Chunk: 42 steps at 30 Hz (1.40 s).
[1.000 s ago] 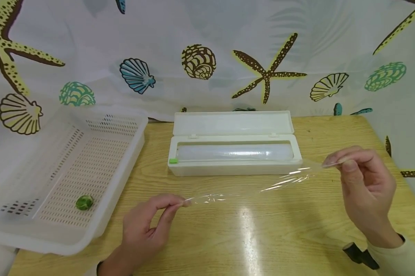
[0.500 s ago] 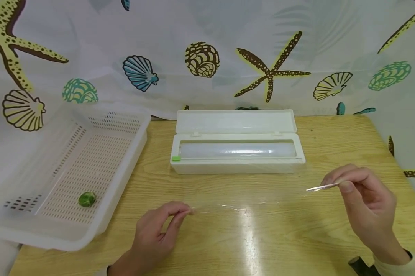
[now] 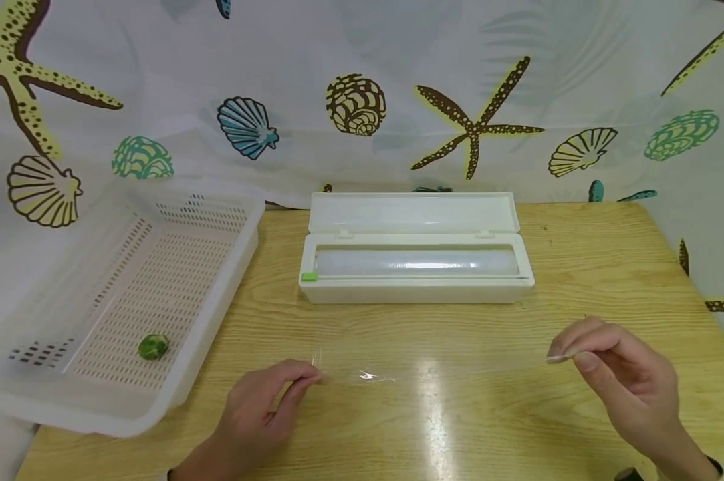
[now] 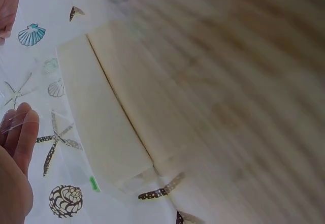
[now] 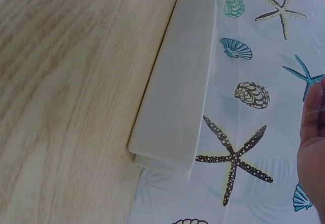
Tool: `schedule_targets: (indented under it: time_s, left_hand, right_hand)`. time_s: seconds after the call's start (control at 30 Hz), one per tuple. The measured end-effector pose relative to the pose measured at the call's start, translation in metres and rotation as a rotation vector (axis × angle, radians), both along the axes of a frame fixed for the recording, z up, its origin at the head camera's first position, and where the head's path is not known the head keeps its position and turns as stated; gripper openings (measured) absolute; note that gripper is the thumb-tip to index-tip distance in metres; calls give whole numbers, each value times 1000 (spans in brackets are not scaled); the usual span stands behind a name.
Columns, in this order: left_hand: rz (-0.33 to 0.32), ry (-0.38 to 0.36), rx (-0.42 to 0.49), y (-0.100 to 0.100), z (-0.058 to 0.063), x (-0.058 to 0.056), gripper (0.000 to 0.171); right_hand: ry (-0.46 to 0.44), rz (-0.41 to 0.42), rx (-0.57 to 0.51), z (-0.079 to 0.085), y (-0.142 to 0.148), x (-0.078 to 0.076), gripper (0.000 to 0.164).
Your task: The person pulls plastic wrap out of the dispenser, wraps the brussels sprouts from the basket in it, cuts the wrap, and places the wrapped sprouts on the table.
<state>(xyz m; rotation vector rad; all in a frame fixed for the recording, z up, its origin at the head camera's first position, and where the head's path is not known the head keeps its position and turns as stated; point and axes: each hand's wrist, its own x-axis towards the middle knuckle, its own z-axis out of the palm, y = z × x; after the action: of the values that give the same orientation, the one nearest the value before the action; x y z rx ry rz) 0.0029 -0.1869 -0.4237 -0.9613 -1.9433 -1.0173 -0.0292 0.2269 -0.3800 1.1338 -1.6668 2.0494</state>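
A sheet of clear cling film (image 3: 368, 376) stretches between my two hands in the head view, low over the wooden table; whether it touches the wood I cannot tell. My left hand (image 3: 262, 407) pinches its left end between thumb and fingers. At the other end, my right hand (image 3: 626, 387) pinches the film's right edge. Behind the film is a white cling film dispenser box (image 3: 416, 294), its lid (image 3: 414, 212) raised and a film roll (image 3: 416, 262) inside. Both wrist views show the box's plain front; the left one catches film at the left fingertips (image 4: 29, 125).
A white perforated basket (image 3: 217, 314) stands on the left with a small green Brussels sprout (image 3: 153, 347) in it. A green slider (image 3: 309, 276) sits at the box's left end. The shell-print cloth (image 3: 289, 60) hangs behind the table (image 3: 488, 427).
Both hands have come down towards the table's near side, the right one most, drawing the film away from the box. The film hangs lower and flatter. Box and basket have stayed put.
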Motion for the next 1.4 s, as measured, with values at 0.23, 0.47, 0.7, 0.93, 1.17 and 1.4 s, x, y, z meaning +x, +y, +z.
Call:
schedule_targets:
  time_s: [0.23, 0.47, 0.7, 0.93, 1.17, 1.4]
  left_hand:
    - [-59, 40, -75, -6, 6, -1, 30]
    - [-141, 88, -214, -18, 14, 0, 26]
    - [-194, -32, -362, -33, 13, 9, 30]
    - [-250, -70, -471, -46, 7, 15, 74]
    - [-321, 101, -492, -43, 6, 1, 72]
    - [-318, 176, -516, -37, -4, -3, 62]
  right_hand:
    - [1, 43, -15, -15, 8, 2, 11]
    - [8, 137, -5, -25, 15, 6, 8]
    - [27, 192, 25, -34, 25, 5, 11]
    - [67, 227, 115, -35, 33, 6, 11]
    - [211, 167, 260, -38, 36, 6, 9]
    - [304, 116, 454, -51, 46, 8, 14]
